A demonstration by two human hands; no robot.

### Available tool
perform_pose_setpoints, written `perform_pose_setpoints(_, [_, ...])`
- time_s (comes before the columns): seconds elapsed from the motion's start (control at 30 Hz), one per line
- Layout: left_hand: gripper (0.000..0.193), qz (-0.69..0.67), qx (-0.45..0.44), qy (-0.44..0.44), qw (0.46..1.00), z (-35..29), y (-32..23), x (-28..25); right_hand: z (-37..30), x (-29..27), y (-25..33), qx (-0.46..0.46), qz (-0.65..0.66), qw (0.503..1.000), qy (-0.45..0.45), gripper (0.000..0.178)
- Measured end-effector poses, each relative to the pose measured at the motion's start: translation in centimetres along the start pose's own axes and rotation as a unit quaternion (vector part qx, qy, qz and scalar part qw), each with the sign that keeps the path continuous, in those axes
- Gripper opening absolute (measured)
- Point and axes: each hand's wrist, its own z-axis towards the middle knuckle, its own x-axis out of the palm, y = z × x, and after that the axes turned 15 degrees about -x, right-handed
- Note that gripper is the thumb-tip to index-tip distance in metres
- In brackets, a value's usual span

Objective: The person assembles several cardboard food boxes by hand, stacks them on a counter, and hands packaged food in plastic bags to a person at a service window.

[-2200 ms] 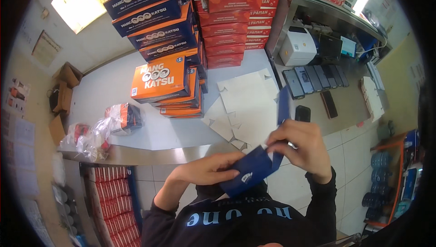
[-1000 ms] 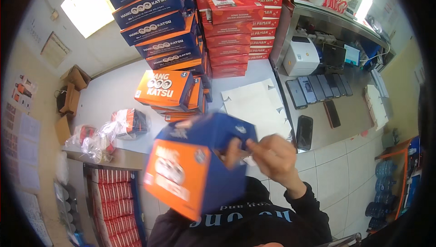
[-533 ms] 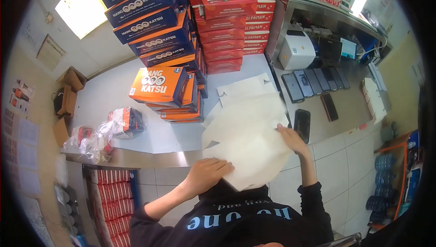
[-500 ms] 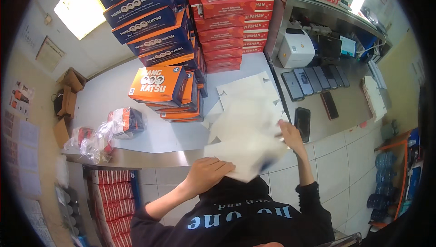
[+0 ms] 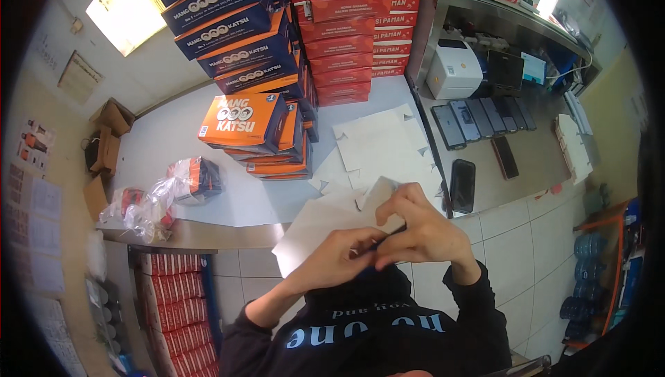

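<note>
A flat cardboard box blank point(image 5: 315, 221), white on the side facing up, is tilted at the counter's front edge, close to my body. My left hand point(image 5: 339, 256) is closed on its near edge, fingers curled in towards the middle. My right hand point(image 5: 426, 231) pinches the blank's right side, where a flap stands bent up. The fingertips of both hands nearly meet over a dark part of the card; their exact grip there is partly hidden. Beyond my hands, more white blanks point(image 5: 381, 141) with notched edges lie overlapping on the counter.
Stacks of orange-and-blue boxes point(image 5: 242, 124) and red boxes point(image 5: 346, 48) stand at the back. Plastic-wrapped packs point(image 5: 194, 179) lie left on the counter point(image 5: 256, 207). To the right are several phones point(image 5: 463, 186), a white label printer point(image 5: 454, 72) and a metal shelf. Red-and-white cartons point(image 5: 173, 301) sit below.
One blank, blurred by motion before, has come down left and nearer to me. My right hand has moved left from the counter's right side and now grips the blank, bending a flap.
</note>
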Motion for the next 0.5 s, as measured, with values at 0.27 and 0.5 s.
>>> perform_pose_setpoints(0.27, [0.022, -0.36, 0.07, -0.271, 0.89, 1.2, 2.1, 1.3, -1.8, 6.2, 3.4, 0.256, -0.092, 0.938, -0.213, 0.057])
perform_pose_setpoints(0.5, [0.018, -0.258, 0.192, -0.412, 0.852, 1.3, 0.3, 2.3, -1.9, 4.7, 3.1, 0.345, -0.036, 0.887, -0.305, 0.01])
